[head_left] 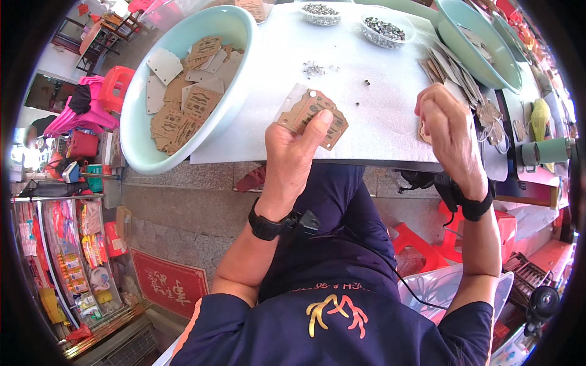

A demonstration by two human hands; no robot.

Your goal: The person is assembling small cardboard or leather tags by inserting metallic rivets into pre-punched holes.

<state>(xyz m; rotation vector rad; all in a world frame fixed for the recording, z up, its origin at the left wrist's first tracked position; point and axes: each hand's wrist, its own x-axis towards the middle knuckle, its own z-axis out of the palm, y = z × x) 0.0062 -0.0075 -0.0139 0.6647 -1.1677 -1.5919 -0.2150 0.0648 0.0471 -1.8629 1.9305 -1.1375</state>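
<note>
Cardboard tag [311,122] sits over the table [372,137] near its edge, pinched in the left hand [288,155]. The right hand [453,137] has its fingers curled; I cannot tell whether they grip anything. A tub [247,76] of tags [183,116] stands left, bowls [382,42] of metal bits [383,27] beyond

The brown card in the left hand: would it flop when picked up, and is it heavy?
The brown card is probably fairly stiff: it juts from the left hand without visible sagging. Looking thin, it is likely light; being flat, it should slide rather than roll.
</note>
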